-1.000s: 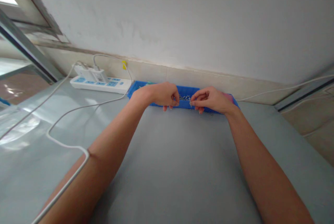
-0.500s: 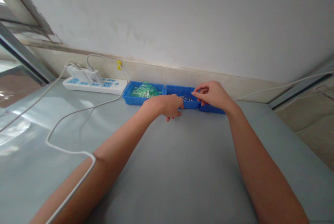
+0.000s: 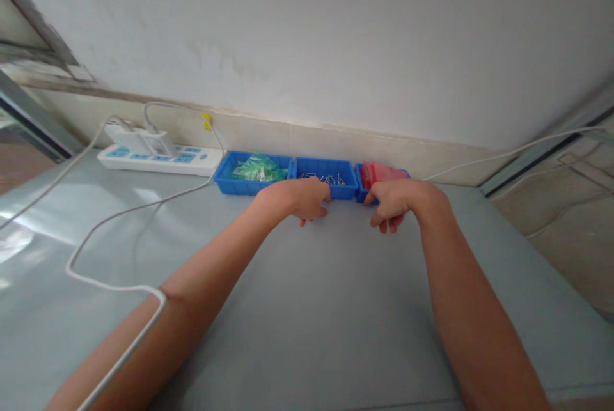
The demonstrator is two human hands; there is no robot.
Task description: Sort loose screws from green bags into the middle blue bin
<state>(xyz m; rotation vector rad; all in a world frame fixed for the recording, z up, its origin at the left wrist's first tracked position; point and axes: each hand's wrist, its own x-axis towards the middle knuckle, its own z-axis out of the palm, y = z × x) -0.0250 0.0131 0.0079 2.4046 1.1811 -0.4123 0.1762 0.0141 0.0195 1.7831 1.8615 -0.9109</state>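
Three blue bins stand in a row against the wall. The left bin [image 3: 229,184] holds green packets [image 3: 259,169], the middle bin [image 3: 343,190] holds small metal pieces [image 3: 324,177], the right bin [image 3: 361,192] holds red packets [image 3: 381,172]. My left hand [image 3: 307,199] rests curled on the grey table just in front of the middle bin, fingers closed; whether something small is in it is hidden. My right hand [image 3: 394,201] sits in front of the right bin, its fingers curled downward near the bin's front wall.
A white power strip [image 3: 160,160] with plugged adapters lies left of the bins. A white cable [image 3: 103,283] loops over the grey table [image 3: 307,321] and across my left forearm. Another cable [image 3: 518,153] runs along the wall at right.
My right hand has come down from above the middle bin to the table in front of the right bin. My left hand stayed close to the middle bin. The view shifted, uncovering all three bins.
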